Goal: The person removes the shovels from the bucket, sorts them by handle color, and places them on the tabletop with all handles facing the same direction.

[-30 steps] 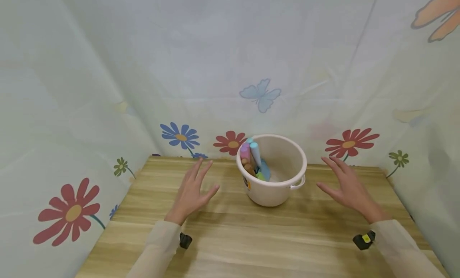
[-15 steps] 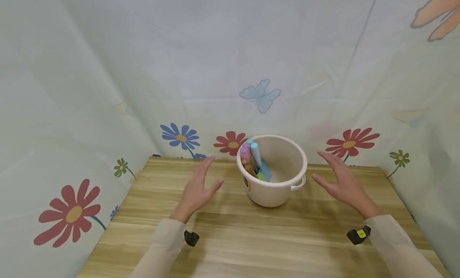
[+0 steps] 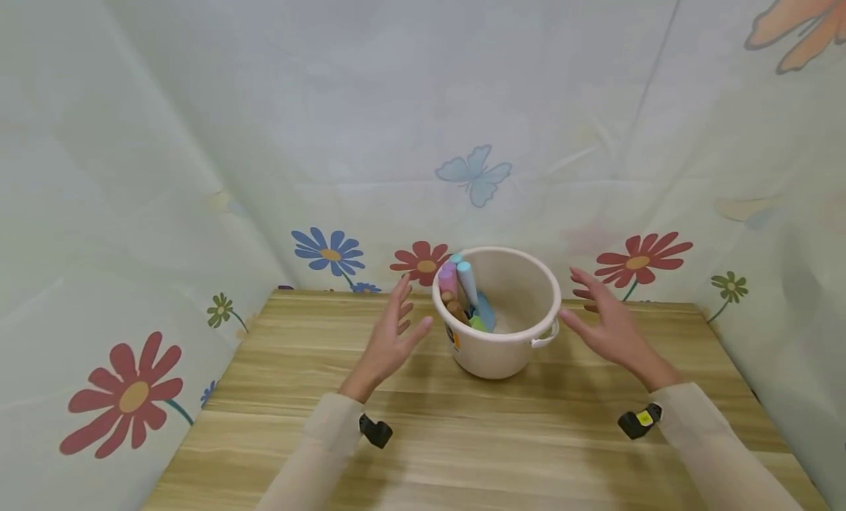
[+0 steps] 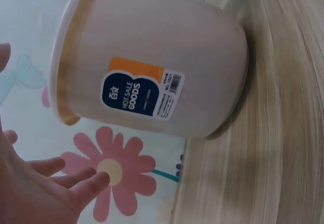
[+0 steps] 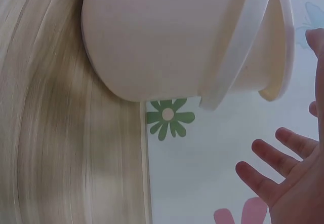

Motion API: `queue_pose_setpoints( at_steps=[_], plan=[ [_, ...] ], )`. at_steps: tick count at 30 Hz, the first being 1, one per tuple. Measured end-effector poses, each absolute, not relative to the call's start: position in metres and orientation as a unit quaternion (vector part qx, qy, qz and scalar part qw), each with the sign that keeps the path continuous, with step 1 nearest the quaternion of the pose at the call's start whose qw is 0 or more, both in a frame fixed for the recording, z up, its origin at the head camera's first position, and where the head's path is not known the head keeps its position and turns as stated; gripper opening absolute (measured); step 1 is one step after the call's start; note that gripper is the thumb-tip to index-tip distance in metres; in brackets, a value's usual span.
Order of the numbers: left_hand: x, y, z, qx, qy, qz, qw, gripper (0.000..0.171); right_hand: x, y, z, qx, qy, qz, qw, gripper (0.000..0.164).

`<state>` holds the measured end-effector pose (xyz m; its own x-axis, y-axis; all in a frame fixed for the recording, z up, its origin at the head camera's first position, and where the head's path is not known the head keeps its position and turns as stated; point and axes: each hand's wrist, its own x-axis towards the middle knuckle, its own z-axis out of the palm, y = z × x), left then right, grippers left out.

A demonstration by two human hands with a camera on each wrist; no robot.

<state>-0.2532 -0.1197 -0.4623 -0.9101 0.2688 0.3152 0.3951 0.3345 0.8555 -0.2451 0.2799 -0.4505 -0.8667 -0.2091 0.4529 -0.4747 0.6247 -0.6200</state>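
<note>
A pale pink bucket [image 3: 492,357] stands upright toward the back of the wooden table. Inside, against its left wall, lean several thick pens or markers [image 3: 467,282] with blue, pink and purple ends, beside brown, green and blue pieces [image 3: 487,313] whose kind I cannot tell. To the bucket's left hovers my left hand [image 3: 386,342], fingers spread and apart from it. My right hand [image 3: 615,327] is on the other side, thumb near the rim and the white handle [image 3: 546,338]; it holds nothing. A printed label [image 4: 142,89] shows on the bucket's side in the left wrist view.
The wood-grain table [image 3: 463,452] ends at a white cloth backdrop [image 3: 370,129] printed with flowers and butterflies, which also runs along both sides. A black wrist camera [image 3: 376,431] sits on the left wrist and another black camera [image 3: 639,421] on the right.
Both hands have moved inward toward the bucket, the left one rightward and the right one leftward. The bucket and its contents stay in place on the table.
</note>
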Motion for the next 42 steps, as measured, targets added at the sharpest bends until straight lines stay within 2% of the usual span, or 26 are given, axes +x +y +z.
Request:
queue_pose_setpoints(
  at_steps=[10,33,42],
  plan=[
    [-0.256,-0.099,-0.467,-0.195,-0.795,-0.573,0.039,0.088,-0.25,0.267,-0.458,0.199,-0.875,0.415,0.151,0.08],
    [-0.26,-0.071,-0.477,-0.181,-0.754,-0.631,-0.003,0.084,-0.25,0.255,-0.471,0.201,-0.848,0.479,0.104,0.073],
    [-0.247,-0.071,-0.455,-0.191,-0.726,-0.66,-0.017,0.083,-0.248,0.254,-0.472,0.202,-0.837,0.501,0.091,0.074]
  ],
)
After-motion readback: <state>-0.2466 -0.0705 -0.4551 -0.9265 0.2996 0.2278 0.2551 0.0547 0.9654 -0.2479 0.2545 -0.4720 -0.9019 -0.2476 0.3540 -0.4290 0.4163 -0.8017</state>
